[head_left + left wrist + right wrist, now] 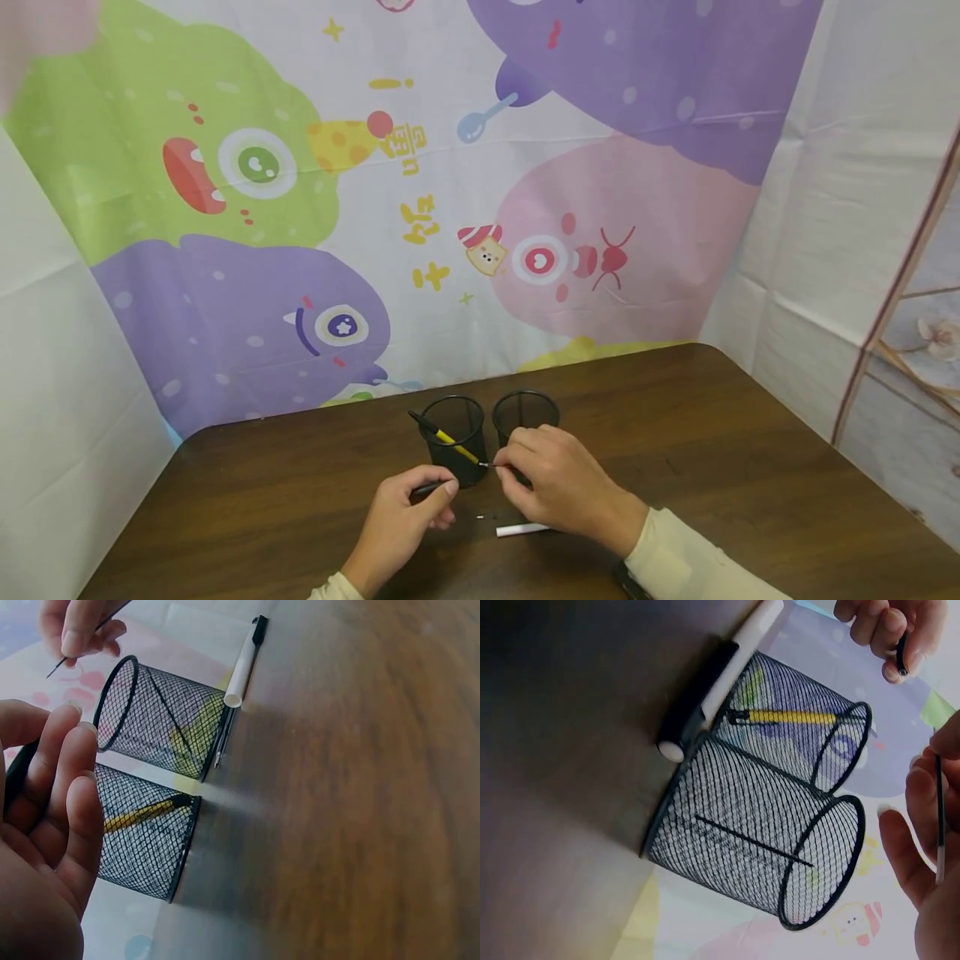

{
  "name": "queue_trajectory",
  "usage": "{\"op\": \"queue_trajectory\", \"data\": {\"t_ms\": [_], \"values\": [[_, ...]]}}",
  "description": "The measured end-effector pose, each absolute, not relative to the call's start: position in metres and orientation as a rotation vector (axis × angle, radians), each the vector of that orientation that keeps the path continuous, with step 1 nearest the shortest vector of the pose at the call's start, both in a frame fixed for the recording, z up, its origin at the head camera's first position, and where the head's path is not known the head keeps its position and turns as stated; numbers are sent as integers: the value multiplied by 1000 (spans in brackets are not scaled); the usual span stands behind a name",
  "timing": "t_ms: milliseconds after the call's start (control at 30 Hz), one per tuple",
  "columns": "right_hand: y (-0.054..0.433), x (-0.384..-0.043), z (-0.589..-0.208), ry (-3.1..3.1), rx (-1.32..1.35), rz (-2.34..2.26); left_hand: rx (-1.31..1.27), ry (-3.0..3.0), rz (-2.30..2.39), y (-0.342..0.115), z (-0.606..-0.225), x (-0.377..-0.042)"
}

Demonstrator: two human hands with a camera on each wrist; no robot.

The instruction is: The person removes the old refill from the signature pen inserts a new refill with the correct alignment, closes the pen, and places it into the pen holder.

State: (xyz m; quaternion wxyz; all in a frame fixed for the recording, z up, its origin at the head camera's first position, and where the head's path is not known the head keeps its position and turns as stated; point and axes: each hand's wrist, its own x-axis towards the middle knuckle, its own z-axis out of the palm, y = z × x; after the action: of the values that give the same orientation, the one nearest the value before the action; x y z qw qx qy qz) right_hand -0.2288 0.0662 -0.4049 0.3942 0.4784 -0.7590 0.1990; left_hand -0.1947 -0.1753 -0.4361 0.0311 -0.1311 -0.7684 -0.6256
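Note:
My left hand [401,512] grips a short black pen barrel [901,656] between thumb and fingers, its open end showing in the right wrist view. To its right, my right hand [562,479] pinches a thin pen refill [940,802], dark with a pale end. The refill's tip points toward the left hand, apart from the barrel. Behind the hands stand two black mesh pen cups, a left cup [457,454] and a right cup [526,392]. A yellow-and-black pen [450,439] leans in the left one.
On the brown table [262,500], in front of the right cup, lies a white pen body [521,529] with a black clip part [697,697]. Beside it rests a thin piece with a metal tip [217,760]. A cartoon-printed cloth [435,333] hangs behind the table.

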Motion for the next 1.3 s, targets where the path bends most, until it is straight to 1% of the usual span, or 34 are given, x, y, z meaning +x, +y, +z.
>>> {"op": "queue_trajectory", "data": {"t_ms": [233, 1300], "values": [[71, -230, -401, -1963, 1274, 522, -403, -2379, -1935, -175, -436, -195], [72, -229, -404, -2031, 1399, 479, -399, -2395, -1934, -175, -434, -194]]}}
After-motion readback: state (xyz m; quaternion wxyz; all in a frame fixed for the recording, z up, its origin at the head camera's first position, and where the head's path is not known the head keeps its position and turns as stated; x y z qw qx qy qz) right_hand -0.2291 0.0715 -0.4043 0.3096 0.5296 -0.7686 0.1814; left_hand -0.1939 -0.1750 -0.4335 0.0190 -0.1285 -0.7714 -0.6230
